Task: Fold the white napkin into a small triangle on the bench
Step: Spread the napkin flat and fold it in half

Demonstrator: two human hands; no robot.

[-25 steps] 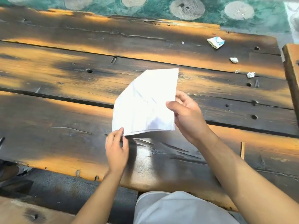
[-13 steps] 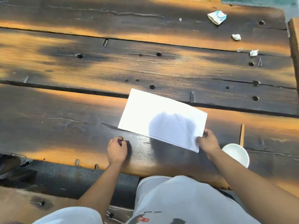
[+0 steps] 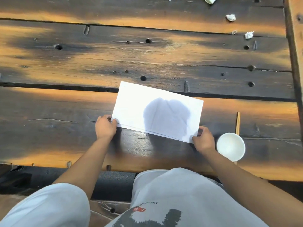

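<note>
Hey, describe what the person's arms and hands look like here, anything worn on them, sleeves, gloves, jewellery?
Both forearms are bare up to the frame edge, with no sleeves in view. The left hand and the right hand wear no gloves, and no watch, bracelet or ring shows. The only clothing visible is light trousers and a white top with a dark print and a small red label.

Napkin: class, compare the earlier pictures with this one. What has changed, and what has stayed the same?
The napkin, held up a second ago, now lies flat on the bench as a rectangle. The left hand, off it half a second ago, now grips its near-left corner. The right hand keeps the near-right corner; the paper scraps remain at the far right.
</note>
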